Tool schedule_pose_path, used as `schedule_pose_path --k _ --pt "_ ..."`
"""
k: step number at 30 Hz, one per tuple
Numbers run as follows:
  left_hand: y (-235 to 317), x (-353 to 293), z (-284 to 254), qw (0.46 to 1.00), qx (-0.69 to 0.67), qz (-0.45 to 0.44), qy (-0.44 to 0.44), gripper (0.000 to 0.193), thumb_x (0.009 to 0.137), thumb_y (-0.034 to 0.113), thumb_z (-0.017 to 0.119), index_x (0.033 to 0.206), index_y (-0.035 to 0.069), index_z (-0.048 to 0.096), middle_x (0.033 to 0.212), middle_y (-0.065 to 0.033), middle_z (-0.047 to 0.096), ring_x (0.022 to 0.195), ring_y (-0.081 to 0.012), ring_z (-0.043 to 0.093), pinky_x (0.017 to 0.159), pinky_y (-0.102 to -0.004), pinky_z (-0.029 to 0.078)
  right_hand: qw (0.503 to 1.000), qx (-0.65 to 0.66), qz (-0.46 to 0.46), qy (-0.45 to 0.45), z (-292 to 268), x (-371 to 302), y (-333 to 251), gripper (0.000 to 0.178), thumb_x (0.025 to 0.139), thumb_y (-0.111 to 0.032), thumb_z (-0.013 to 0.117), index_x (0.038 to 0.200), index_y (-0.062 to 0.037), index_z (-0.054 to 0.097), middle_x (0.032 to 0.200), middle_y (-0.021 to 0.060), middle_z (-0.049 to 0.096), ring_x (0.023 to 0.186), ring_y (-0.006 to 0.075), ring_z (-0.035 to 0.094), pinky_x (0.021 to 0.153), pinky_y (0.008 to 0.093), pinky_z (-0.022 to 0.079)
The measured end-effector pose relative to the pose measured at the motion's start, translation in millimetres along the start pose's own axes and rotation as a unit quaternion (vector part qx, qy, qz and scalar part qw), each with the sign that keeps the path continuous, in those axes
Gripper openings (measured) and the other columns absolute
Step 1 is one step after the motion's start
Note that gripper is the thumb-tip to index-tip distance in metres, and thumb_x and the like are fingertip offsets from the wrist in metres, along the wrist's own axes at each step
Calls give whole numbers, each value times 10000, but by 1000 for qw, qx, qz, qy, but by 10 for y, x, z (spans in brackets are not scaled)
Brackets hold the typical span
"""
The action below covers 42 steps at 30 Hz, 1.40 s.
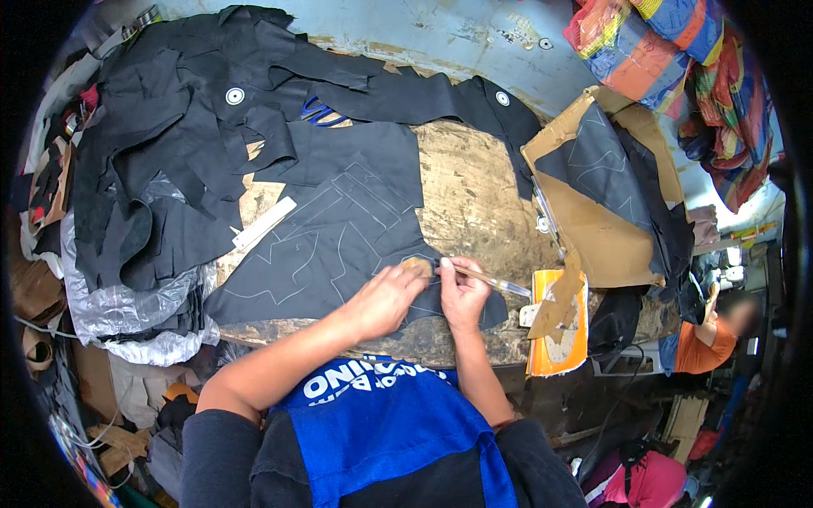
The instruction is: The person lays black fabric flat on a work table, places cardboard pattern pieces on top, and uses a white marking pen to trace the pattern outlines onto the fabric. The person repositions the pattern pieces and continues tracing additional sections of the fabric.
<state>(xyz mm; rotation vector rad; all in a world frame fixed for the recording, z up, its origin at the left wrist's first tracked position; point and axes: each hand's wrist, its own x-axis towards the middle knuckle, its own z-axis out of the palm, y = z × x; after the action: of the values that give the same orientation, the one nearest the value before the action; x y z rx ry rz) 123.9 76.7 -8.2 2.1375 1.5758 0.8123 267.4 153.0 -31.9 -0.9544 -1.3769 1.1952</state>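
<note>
A large sheet of black leather-like material (368, 203) lies on the worn wooden table, with thin pale outlines drawn across it. Near its front edge, the fingers of my left hand (381, 300) press down on a small tan template piece (415, 266). Just to the right, my right hand (463, 296) is closed round a slim pen-like tool (483, 278), its tip down by the template's edge and its clear rear end pointing right. The tool's exact kind is hard to make out.
Black material scraps (161, 144) heap at the left and back, near blue-handled scissors (318, 110). A pale strip (264, 223) lies left. An orange-edged pad (581, 347) and an open cardboard box (622, 245) stand right. Another person (711, 343) is at far right.
</note>
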Motion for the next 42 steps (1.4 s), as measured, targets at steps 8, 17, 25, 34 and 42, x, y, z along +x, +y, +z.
schedule_pose_path --k 8,17,25,34,42 --pt "178 -1181 -425 972 72 -208 -87 444 860 264 567 1263 99 482 1318 -90 490 1228 -223 451 1042 -627 160 981 -175 -68 -51 31 -24 167 95 835 -54 656 799 6 591 697 -23 528 566 16 413 500 173 337" --pt "279 -1835 -589 943 114 -309 -47 500 849 315 592 1284 101 471 1387 -86 429 1298 -224 390 1072 -606 128 993 -106 -42 -40 19 -10 245 89 865 -59 625 841 11 575 700 18 566 580 44 491 528 178 389" --pt "146 -1387 -357 967 99 -226 -70 572 884 410 519 1335 73 416 1460 -113 324 1372 -213 269 1068 -618 99 996 -57 -58 37 -136 380 279 147 925 -138 563 906 -3 507 650 63 584 559 88 544 526 202 417" --pt "-34 -800 -76 980 109 -154 -56 702 889 536 450 1393 62 336 1498 -100 245 1395 -216 208 1067 -635 67 981 -113 -84 135 -514 1104 383 325 965 -284 489 912 36 503 659 94 571 523 137 588 447 221 457" --pt "-102 -1456 -492 953 159 -251 -53 723 840 522 539 1376 70 362 1441 -89 347 1362 -212 287 1044 -676 36 982 -104 -65 143 -565 1129 445 365 963 -301 490 927 61 513 660 108 582 527 136 589 451 220 460"
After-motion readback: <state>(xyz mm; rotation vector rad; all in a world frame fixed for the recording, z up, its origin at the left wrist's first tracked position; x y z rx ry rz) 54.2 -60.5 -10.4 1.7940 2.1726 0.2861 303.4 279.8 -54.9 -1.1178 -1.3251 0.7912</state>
